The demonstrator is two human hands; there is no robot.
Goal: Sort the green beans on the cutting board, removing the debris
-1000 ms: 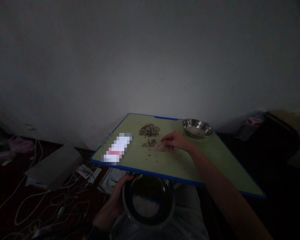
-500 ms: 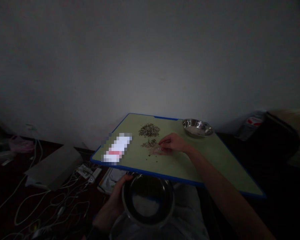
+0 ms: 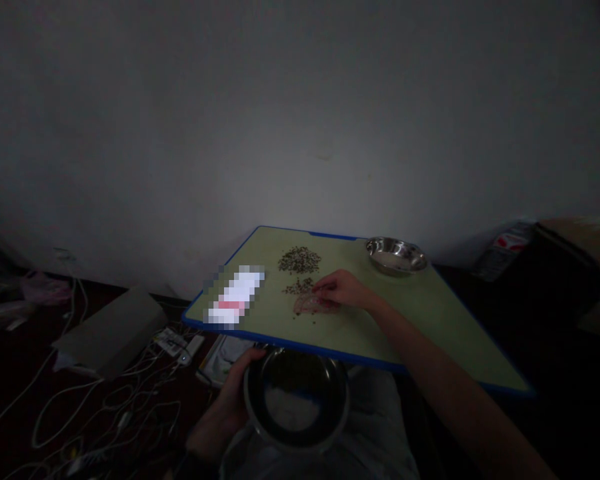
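My left hand grips the left side of a steel bowl in front of the table edge, at my lap. The bowl's inside is dark and shiny. My right hand is closed on a thin, clear, red-tinged plastic piece, whose exact kind I cannot make out. This piece lies low over the table, against the near side of a small heap of grains. Behind that heap is a larger heap of mixed dark and pale grains. A few stray grains lie nearer the edge.
The pale green table has a blue rim. A second steel bowl stands at its back right, and a blurred-out bright phone-like shape lies at left. Cables and a grey box are on the floor. A wall rises behind.
My right hand has moved slightly left with the plastic piece, which now lies flatter and covers stray grains near the small heap. My left hand and its bowl have stayed in place.
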